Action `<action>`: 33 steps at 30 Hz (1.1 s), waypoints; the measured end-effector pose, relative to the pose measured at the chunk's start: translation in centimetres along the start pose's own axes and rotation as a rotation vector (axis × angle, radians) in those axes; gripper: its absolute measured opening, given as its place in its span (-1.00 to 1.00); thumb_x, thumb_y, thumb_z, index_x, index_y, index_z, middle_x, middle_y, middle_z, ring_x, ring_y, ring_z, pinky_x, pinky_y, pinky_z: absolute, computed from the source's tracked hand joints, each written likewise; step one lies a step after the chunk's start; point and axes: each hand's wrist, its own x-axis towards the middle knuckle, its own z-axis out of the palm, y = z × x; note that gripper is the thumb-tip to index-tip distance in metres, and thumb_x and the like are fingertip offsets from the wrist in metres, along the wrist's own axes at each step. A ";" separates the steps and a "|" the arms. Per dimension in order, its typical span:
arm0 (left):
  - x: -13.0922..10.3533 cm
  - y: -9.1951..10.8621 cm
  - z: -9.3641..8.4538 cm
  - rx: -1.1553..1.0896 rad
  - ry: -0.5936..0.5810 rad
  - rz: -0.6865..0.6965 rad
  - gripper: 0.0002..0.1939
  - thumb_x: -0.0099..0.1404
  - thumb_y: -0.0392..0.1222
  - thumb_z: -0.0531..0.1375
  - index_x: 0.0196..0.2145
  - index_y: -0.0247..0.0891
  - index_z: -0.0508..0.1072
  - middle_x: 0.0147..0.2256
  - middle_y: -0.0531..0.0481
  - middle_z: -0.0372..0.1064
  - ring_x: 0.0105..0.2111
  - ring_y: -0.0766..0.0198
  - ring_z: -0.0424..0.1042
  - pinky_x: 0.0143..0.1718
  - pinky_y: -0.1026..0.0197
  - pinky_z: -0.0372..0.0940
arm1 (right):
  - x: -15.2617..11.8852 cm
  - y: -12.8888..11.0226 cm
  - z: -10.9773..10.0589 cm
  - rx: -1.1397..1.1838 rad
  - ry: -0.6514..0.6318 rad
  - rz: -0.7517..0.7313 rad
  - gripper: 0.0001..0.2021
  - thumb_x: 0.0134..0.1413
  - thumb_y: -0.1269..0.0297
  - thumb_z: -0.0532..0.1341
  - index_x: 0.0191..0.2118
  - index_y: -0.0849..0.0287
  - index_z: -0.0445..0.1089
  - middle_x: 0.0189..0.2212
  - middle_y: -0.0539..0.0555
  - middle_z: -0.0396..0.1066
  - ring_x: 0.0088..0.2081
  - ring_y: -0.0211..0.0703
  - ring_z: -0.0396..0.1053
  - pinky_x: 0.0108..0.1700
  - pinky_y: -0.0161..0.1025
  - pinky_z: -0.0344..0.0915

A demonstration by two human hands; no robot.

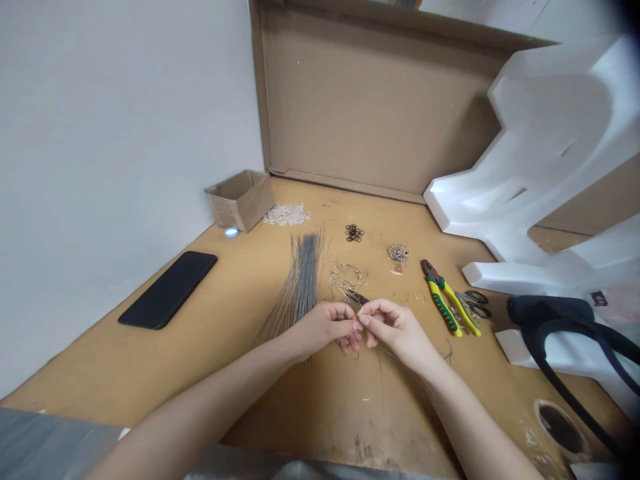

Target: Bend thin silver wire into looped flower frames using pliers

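My left hand (336,327) and my right hand (391,327) meet over the middle of the table, thumbs and fingers pinched close together. Between them runs a thin metal wire (380,380), one end hanging below my right hand. A small shiny bit shows at my left fingertips, too small to name. Dark-jawed pliers (357,297) lie just beyond the fingers, their handles mostly hidden under my right hand. A bundle of straight grey wires (305,273) lies beside my left hand. Bent wire pieces (346,275) are heaped just past both hands.
Green-yellow pliers (443,300) and scissors (477,303) lie right. Farther back are black rings (354,233), a coiled wire pile (399,252) and clear beads (287,214) by a small cardboard box (240,199). A black phone (169,290) lies left; white foam (555,133) stands right.
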 end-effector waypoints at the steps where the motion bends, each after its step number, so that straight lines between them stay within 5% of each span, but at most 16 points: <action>1: 0.0 -0.1 0.0 -0.012 0.001 -0.005 -0.75 0.03 -0.10 0.25 -0.50 -0.37 0.35 -0.57 0.01 0.39 -0.56 0.35 0.40 -0.51 0.31 0.28 | 0.0 0.1 0.1 0.003 0.009 0.008 -0.77 -0.12 0.14 0.27 -0.42 0.20 0.33 -0.64 -0.08 0.32 -0.66 -0.38 0.26 -0.56 -0.38 0.23; 7: 0.3 -0.5 -0.3 -0.133 -0.018 -0.057 -0.76 0.00 -0.14 0.28 -0.48 -0.38 0.36 -0.55 -0.02 0.42 -0.55 0.37 0.39 -0.48 0.32 0.26 | 0.0 0.4 0.0 -0.095 0.067 -0.023 -0.76 -0.10 0.15 0.24 -0.34 0.21 0.34 -0.58 -0.04 0.33 -0.65 -0.37 0.25 -0.57 -0.37 0.23; 12: 0.6 -0.5 -0.3 -0.249 0.090 -0.011 -0.75 -0.02 -0.15 0.30 -0.46 -0.38 0.38 -0.53 -0.03 0.42 -0.53 0.38 0.38 -0.47 0.34 0.24 | -1.1 0.1 0.3 -0.627 0.259 -0.300 -0.84 0.02 0.22 0.15 -0.32 0.17 0.40 -0.44 0.06 0.38 -0.53 -0.28 0.29 -0.50 -0.34 0.22; 17: 0.6 -0.6 0.0 -0.309 0.171 0.040 -0.77 -0.04 -0.16 0.30 -0.48 -0.38 0.40 -0.52 0.02 0.37 -0.53 0.41 0.33 -0.54 0.38 0.17 | -1.9 -0.2 1.2 -0.950 0.285 -0.399 -0.88 0.03 0.28 0.14 -0.31 0.10 0.39 -0.27 0.04 0.40 -0.50 -0.30 0.32 -0.49 -0.36 0.20; 25: 0.3 -0.7 0.7 -0.312 0.209 0.056 -0.78 0.00 -0.14 0.27 -0.48 -0.36 0.36 -0.60 0.09 0.26 -0.60 0.48 0.20 -0.63 0.42 0.01 | -1.3 0.6 1.1 -1.057 0.338 -0.480 -0.89 0.06 0.29 0.11 -0.33 0.13 0.37 -0.28 0.05 0.41 -0.47 -0.30 0.36 -0.51 -0.41 0.18; 33: -0.1 -0.5 1.5 -0.348 0.175 0.092 -0.79 0.06 -0.15 0.20 -0.52 -0.31 0.24 -0.78 0.25 -0.01 -0.78 0.56 -0.14 -0.71 0.37 -0.25 | -0.9 1.4 1.0 -1.037 0.351 -0.585 -0.92 0.02 0.38 0.09 -0.36 0.16 0.32 -0.36 0.04 0.44 -0.41 -0.27 0.39 -0.45 -0.41 0.19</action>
